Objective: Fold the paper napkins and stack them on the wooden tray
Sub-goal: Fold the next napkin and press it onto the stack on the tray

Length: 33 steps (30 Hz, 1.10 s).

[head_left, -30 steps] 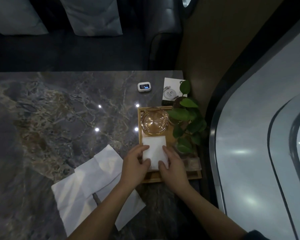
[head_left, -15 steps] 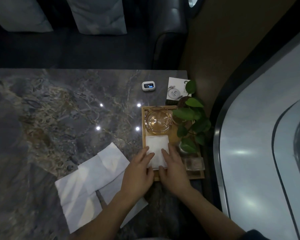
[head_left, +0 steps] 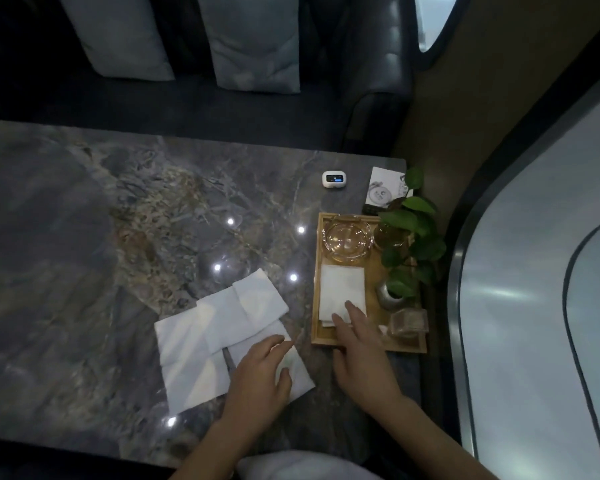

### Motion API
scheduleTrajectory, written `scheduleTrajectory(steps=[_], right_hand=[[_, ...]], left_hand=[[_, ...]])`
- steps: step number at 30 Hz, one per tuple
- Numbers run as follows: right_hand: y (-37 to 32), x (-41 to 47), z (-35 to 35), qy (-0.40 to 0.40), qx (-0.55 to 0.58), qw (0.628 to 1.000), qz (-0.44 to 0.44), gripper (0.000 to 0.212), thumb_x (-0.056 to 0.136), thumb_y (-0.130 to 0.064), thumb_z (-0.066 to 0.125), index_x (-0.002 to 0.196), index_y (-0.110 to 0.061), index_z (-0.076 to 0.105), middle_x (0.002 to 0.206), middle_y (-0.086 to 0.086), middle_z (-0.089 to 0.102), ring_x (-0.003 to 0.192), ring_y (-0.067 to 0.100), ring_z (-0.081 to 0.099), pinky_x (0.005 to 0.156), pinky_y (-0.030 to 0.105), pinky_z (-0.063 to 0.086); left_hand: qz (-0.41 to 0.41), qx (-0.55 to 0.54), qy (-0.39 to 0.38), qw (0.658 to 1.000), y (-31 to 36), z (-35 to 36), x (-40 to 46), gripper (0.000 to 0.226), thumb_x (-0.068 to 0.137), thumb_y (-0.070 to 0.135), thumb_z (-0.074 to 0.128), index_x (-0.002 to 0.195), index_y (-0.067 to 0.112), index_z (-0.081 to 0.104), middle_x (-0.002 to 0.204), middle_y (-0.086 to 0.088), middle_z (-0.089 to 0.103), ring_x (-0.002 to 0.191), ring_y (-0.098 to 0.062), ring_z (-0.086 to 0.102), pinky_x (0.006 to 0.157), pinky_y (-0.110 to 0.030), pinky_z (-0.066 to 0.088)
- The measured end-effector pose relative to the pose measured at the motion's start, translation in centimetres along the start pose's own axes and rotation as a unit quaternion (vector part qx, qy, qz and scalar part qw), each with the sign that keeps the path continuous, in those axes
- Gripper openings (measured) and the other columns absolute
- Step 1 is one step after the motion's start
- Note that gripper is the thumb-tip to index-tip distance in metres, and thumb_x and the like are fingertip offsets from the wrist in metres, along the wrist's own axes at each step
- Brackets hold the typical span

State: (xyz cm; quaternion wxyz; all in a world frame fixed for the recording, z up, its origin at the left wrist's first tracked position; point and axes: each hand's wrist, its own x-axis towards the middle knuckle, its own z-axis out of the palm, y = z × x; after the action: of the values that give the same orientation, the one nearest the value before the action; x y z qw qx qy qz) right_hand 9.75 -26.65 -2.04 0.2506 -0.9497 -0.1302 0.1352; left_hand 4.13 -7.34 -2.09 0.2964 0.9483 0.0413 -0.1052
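Note:
A folded white napkin [head_left: 342, 289] lies flat in the wooden tray [head_left: 317, 306] at the table's right side. My right hand [head_left: 361, 355] reaches over the tray's near edge, fingers apart, its fingertips resting on the near end of that napkin. Several unfolded white napkins [head_left: 219, 327] lie overlapping on the marble table, left of the tray. My left hand [head_left: 260, 379] rests on the nearest of these, fingers spread and pressing on its right corner.
In the tray also stand a glass ashtray [head_left: 347, 239], a potted green plant [head_left: 407, 244] in a silver pot and a small glass jar [head_left: 408, 322]. A small white device [head_left: 334, 179] and a card [head_left: 383, 190] lie behind the tray. A dark sofa with cushions faces the table.
My left hand has left the folded napkin in the tray and moved left and back onto the loose napkins. My right hand stays on the folded napkin.

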Motion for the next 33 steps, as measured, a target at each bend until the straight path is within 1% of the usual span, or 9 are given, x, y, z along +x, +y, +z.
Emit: scheduleTrajectory(steps=[5,9,12,17,19,21,26,30,33], right_hand=[[-1.7,-2.1,1.3,-0.031,-0.001,0.998,-0.055,0.056,0.090,-0.023,0.046,0.145,-0.018,0.036,0.157,0.008,0.026,0.145,0.024,0.022,0.117,0.043,0.026],[-2.1,-2.9,2.6,-0.041,-0.009,0.995,-0.087,0.050,0.089,-0.026,0.045,0.139,-0.023,0.045,0.155,0.005,0.031,0.142,0.022,0.027,0.114,0.040,0.031],[-2.4,-3.4,3.2,-0.063,-0.018,0.994,-0.091,0.051,0.090,-0.028,0.042,0.140,-0.024,0.044,0.155,0.001,0.032,0.143,0.020,0.026,0.114,0.041,0.030],[-2.9,-3.8,3.7,-0.095,-0.021,0.988,-0.117,0.047,0.086,-0.027,0.040,0.130,-0.020,0.055,0.149,0.004,0.042,0.139,0.024,0.034,0.114,0.045,0.031],[-2.9,-3.9,4.1,-0.125,-0.040,0.983,-0.127,0.049,0.085,-0.030,0.035,0.129,-0.020,0.055,0.150,0.006,0.041,0.140,0.025,0.032,0.116,0.047,0.026],[-2.9,-4.1,4.4,-0.163,-0.066,0.976,-0.128,0.050,0.088,-0.029,0.037,0.135,-0.021,0.050,0.155,0.006,0.032,0.144,0.024,0.024,0.121,0.043,0.012],[-3.2,-4.3,4.5,-0.194,-0.096,0.967,-0.137,0.052,0.091,-0.026,0.042,0.143,-0.021,0.040,0.161,0.004,0.017,0.148,0.022,0.009,0.121,0.037,0.005],[-3.4,-4.3,4.4,-0.198,-0.112,0.963,-0.143,0.053,0.092,-0.028,0.042,0.145,-0.021,0.036,0.162,0.005,0.011,0.148,0.023,0.004,0.118,0.035,-0.003],[-3.3,-4.3,4.5,-0.205,-0.126,0.959,-0.147,0.056,0.091,-0.029,0.041,0.147,-0.021,0.033,0.162,0.006,0.008,0.149,0.024,0.003,0.117,0.036,-0.006]], left_hand=[[0.011,0.004,0.011,1.000,-1.4,0.5,-2.7,0.048,0.082,0.007,0.064,0.129,0.017,0.060,0.133,-0.001,0.057,0.121,-0.018,0.052,0.101,-0.022,0.035],[0.050,0.002,0.038,0.998,-2.5,0.4,-3.6,0.052,0.065,-0.018,0.067,0.109,0.009,0.071,0.106,-0.007,0.066,0.093,-0.023,0.063,0.079,-0.028,0.054],[0.052,0.006,0.053,0.997,-3.6,0.2,-4.2,0.043,0.065,-0.014,0.069,0.101,0.009,0.071,0.099,-0.007,0.066,0.085,-0.022,0.065,0.070,-0.026,0.051],[0.056,-0.009,0.059,0.997,-4.3,-0.1,-4.9,0.035,0.063,-0.008,0.057,0.090,0.007,0.073,0.091,-0.007,0.070,0.077,-0.021,0.066,0.065,-0.029,0.050],[0.050,-0.016,0.049,0.997,-4.6,0.0,-5.1,0.038,0.064,-0.014,0.061,0.091,0.010,0.071,0.091,-0.003,0.068,0.077,-0.016,0.064,0.064,-0.025,0.050],[0.043,-0.015,0.037,0.998,-5.0,0.2,-5.3,0.043,0.064,-0.018,0.064,0.092,0.013,0.069,0.092,0.000,0.066,0.078,-0.013,0.062,0.062,-0.019,0.047],[0.052,0.037,0.029,0.998,-5.5,0.7,-5.3,0.047,0.060,-0.016,0.072,0.095,0.016,0.070,0.095,0.001,0.066,0.081,-0.016,0.064,0.061,-0.027,0.054],[0.062,0.083,0.032,0.994,-4.9,0.4,-5.4,0.048,0.059,0.002,0.084,0.102,0.019,0.072,0.114,-0.004,0.070,0.103,-0.023,0.066,0.079,-0.034,0.057],[0.063,0.130,0.009,0.989,-4.5,0.4,-5.7,0.046,0.070,0.022,0.079,0.115,0.024,0.067,0.132,-0.003,0.063,0.124,-0.025,0.056,0.097,-0.041,0.050]])
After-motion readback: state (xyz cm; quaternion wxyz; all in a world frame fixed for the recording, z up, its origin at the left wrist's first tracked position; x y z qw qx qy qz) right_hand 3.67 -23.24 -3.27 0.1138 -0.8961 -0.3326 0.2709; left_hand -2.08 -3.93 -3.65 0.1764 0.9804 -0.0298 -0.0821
